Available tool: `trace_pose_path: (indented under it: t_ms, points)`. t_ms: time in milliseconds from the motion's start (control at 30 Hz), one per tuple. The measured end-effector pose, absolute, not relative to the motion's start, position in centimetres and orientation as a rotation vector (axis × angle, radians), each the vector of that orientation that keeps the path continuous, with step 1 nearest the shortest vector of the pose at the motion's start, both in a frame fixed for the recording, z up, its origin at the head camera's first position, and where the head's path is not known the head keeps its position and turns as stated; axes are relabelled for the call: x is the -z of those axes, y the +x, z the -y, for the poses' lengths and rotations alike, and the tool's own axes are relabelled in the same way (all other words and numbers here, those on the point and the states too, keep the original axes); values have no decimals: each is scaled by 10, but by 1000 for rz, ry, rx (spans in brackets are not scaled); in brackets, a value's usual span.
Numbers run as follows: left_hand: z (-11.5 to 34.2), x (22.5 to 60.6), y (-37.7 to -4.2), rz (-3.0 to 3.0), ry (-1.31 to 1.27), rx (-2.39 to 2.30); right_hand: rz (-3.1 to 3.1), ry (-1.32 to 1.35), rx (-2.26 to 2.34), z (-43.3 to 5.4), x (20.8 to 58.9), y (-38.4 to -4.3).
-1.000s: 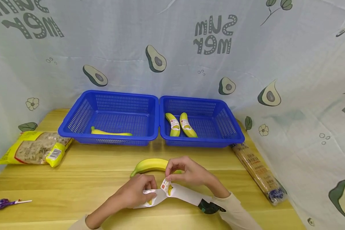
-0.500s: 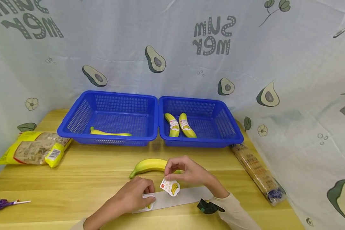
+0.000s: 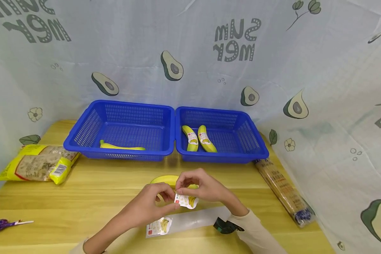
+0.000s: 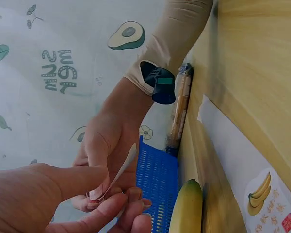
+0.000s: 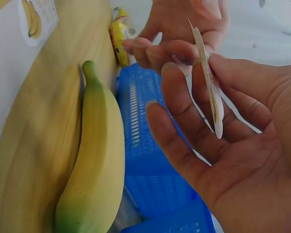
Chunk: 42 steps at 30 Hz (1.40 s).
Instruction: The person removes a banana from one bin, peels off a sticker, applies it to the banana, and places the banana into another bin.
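Note:
My right hand (image 3: pixel 203 187) pinches a white banana-printed sticker (image 3: pixel 186 200) by its upper edge, between thumb and fingers. In the right wrist view the sticker (image 5: pixel 211 87) is seen nearly edge-on. My left hand (image 3: pixel 149 204) is at the sticker's left edge, its thumb and fingers spread apart around that side; firm contact cannot be made out. Behind both hands lies a yellow banana (image 3: pixel 165 180) with greenish ends, partly hidden by them. Flat on the table below the hands is a strip of white backing paper (image 3: pixel 193 218), with another banana sticker (image 3: pixel 159 226) at its left end.
A blue basket (image 3: pixel 131 154) at the back left holds one banana (image 3: pixel 122 146). The right blue basket (image 3: pixel 222 158) holds two stickered bananas (image 3: pixel 206 139). A yellow food bag (image 3: pixel 38 164), a lollipop (image 3: pixel 7 224) and a long noodle pack (image 3: pixel 284 190) lie at the sides.
The sticker has come off the backing strip in my right hand. My left hand has let go of the strip and risen to the sticker; the strip now lies flat.

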<state>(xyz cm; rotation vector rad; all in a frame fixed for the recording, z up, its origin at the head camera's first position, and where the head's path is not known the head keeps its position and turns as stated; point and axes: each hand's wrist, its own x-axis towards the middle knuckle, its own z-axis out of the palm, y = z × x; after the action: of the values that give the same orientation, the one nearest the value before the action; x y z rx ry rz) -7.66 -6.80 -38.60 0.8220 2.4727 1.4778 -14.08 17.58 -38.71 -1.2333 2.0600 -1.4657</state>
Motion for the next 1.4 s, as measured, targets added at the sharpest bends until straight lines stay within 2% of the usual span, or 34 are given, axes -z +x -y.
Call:
trace_pose_path:
  t_ms: [433, 967, 1400]
  points:
    - [75, 386, -96, -2336, 561, -1655, -2215, -1191, 1471, -170, 380, -148]
    - [81, 388, -102, -2446, 347, -1628, -2473, -931, 1414, -175, 383, -160]
    - [82, 404, -112, -2848, 455, -1435, -2527, -823, 1375, -175, 398, -170]
